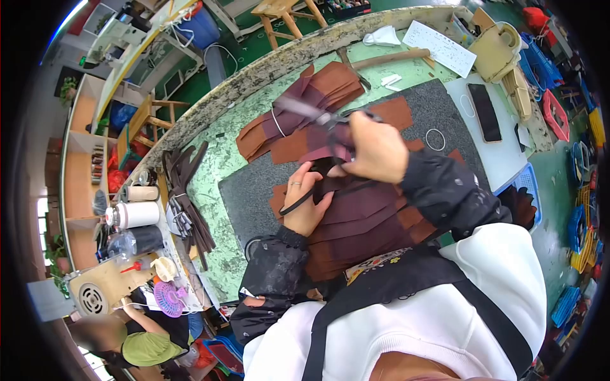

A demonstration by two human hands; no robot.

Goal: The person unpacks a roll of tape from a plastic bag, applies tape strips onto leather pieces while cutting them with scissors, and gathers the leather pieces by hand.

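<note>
My right hand [378, 147] is closed on a pair of scissors [325, 119], whose blades are blurred and point to the upper left. Below and left of it, my left hand [307, 200] touches dark maroon pieces [356, 213] with its fingers bent; a thin dark strip passes by it, and what the fingers hold is hidden. These pieces and brown ones lie overlapped on the dark grey mat [248, 197]. Beyond the hands, a bundle of brown and maroon pieces [273, 127] is tied with a white band.
A hammer [394, 58] lies near the table's raised far edge [254, 66]. At right are a phone [485, 112] and a blue basket [527, 181]. Dark strips [184, 197] lie at left. A co-worker [143, 340] sits at lower left beside a purple fan [169, 298].
</note>
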